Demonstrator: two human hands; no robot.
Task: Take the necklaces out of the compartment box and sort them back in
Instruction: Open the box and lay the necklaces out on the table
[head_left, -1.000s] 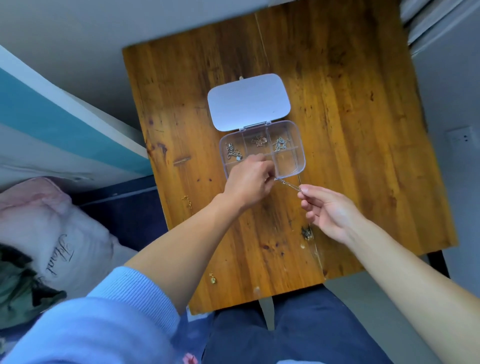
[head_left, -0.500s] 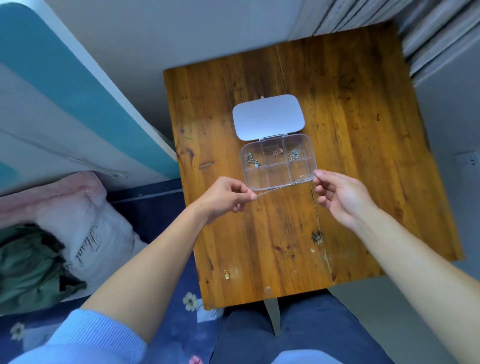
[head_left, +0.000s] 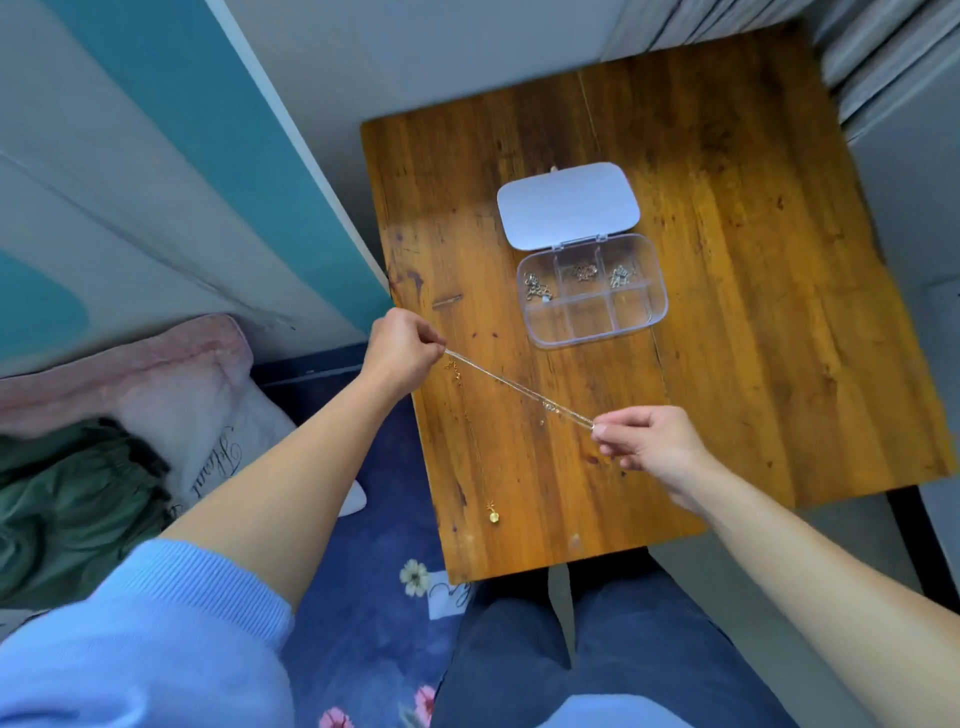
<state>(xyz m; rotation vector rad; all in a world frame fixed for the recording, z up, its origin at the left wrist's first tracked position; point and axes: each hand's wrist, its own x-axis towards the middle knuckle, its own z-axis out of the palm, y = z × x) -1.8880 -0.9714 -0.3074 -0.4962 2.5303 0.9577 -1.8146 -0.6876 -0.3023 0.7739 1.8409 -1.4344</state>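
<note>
A clear compartment box (head_left: 655, 312) lies open on the wooden table (head_left: 727, 364), its lid (head_left: 567, 203) folded back. Small necklaces sit in its three far compartments (head_left: 583, 272); the near row looks empty. A thin silver necklace (head_left: 517, 387) is stretched taut between my hands, in front of the box. My left hand (head_left: 400, 345) pinches one end near the table's left edge. The other end is pinched by my right hand (head_left: 649, 441). A gold necklace (head_left: 475, 441) with a pendant (head_left: 492, 516) lies lengthwise on the table below the silver one.
A teal and white wall panel (head_left: 234, 156) stands left of the table. A pink pillow (head_left: 156, 395) and green cloth (head_left: 67, 509) lie on a blue flowered bedspread (head_left: 363, 597). My knees in dark trousers (head_left: 571, 649) sit at the table's near edge.
My hands drew the silver necklace away from the box and pulled it out long. The left hand moved left, the right hand toward me. The view shifted, showing the gold necklace.
</note>
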